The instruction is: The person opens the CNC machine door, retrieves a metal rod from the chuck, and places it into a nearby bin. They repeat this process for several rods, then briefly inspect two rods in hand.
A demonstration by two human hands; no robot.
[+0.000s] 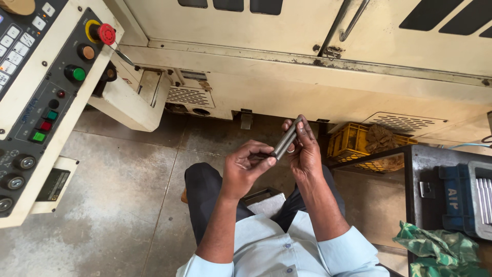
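Holding two grey metal rods [285, 139] together, above lap, in front of cream machine [307, 77]. Right hand [303, 151] wraps rods from behind. Left hand [245, 168] pinches lower ends with fingertips. Rods look smooth; loose pinch could let one slip, drop on concrete floor [118, 179]. Yellow crate [353, 143] just right of hands; control panel [41, 97] far left.

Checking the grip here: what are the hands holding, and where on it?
Two grey metal rods, side by side. The left hand pinches their lower ends; the right hand supports their upper part.
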